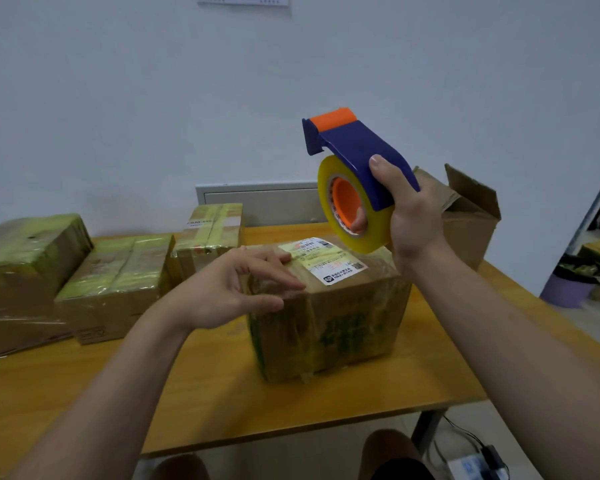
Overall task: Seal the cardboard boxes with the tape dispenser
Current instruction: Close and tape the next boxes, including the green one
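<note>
tape dispenser (357, 157) is clenched in the right hand (409, 216), thumb over the blue cover; the roll (371, 237) hangs just below that grip, over the cardboard box (343, 323) on the table (222, 393). to lay a strip well, the orange end (333, 118) should tip down onto the lid, then pull straight along the seam. the wrist is cocked up, orange end highest. the left hand (236, 289) holds nothing, fingers loosely spread at the box's top edge.

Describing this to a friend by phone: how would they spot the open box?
At the far right corner of the table, behind the right hand gripping the tape dispenser, stands the open box. Its flaps stand up and its cardboard is bare; the other boxes are closed and taped.
</note>
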Motion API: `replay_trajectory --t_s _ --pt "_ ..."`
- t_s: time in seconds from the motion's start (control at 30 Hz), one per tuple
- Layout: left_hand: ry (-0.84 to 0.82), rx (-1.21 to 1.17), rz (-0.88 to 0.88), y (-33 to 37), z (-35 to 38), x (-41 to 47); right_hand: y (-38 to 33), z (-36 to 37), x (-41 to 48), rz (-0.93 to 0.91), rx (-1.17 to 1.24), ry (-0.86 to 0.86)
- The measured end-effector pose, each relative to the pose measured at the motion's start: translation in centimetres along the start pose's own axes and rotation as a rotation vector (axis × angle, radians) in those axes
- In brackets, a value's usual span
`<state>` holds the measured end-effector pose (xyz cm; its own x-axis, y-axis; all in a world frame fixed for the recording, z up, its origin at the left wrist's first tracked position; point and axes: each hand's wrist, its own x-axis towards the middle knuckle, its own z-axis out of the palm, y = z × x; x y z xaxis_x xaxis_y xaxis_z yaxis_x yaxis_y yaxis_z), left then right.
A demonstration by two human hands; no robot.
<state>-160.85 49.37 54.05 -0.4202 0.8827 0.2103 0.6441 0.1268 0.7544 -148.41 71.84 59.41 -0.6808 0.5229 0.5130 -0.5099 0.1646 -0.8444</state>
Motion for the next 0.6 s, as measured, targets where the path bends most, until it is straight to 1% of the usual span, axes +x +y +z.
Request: replay_trajectory --t_s 0.1,0.13,0.17,0.2,0.27,0.33,0.37,0.4,0.43,0.47,0.53,0.6 --pt "-0.058 -0.029 -0.05 -0.7 -1.1 0.6 0.4 -0.5 -0.1 0.035 0.01 0.031" --pt "-0.055 -0.016 -0.052 -0.9 -1.2 0.9 0.6 -0.7 0.0 0.048 0.01 0.044" --pt "-0.016 0.0 -0.06 -1.0 -1.1 1.3 0.9 -0.9 0.0 0.063 0.01 0.051" --pt "0.066 0.019 -0.076 -1.0 -0.9 1.8 1.2 -1.1 -0.1 0.077 0.011 0.051" --pt "0.31 0.11 -0.132 -0.6 0.2 2.7 2.0 -1.2 -0.4 0.109 0.014 0.057" --pt "0.524 0.41 -0.162 0.2 2.2 3.4 2.7 -0.9 -0.7 0.132 0.018 0.127" --pt "0.591 0.552 -0.141 0.8 3.8 3.6 3.0 -0.9 -0.7 0.136 0.021 0.175" --pt "0.636 0.633 -0.091 1.3 5.4 3.7 3.1 -0.8 -0.6 0.132 0.022 0.216" --pt "0.637 0.665 -0.047 1.8 7.3 4.0 3.2 -0.8 -0.4 0.123 0.023 0.246" --pt "0.595 0.676 -0.046 2.2 9.1 4.3 3.2 -1.0 -0.1 0.108 0.024 0.268" --pt "0.46 0.7 -0.184 2.6 12.3 5.1 3.1 -1.4 0.4 0.082 0.023 0.306" --pt "0.432 0.671 -0.335 2.5 14.0 6.3 3.1 -1.7 0.6 0.082 0.039 0.343"
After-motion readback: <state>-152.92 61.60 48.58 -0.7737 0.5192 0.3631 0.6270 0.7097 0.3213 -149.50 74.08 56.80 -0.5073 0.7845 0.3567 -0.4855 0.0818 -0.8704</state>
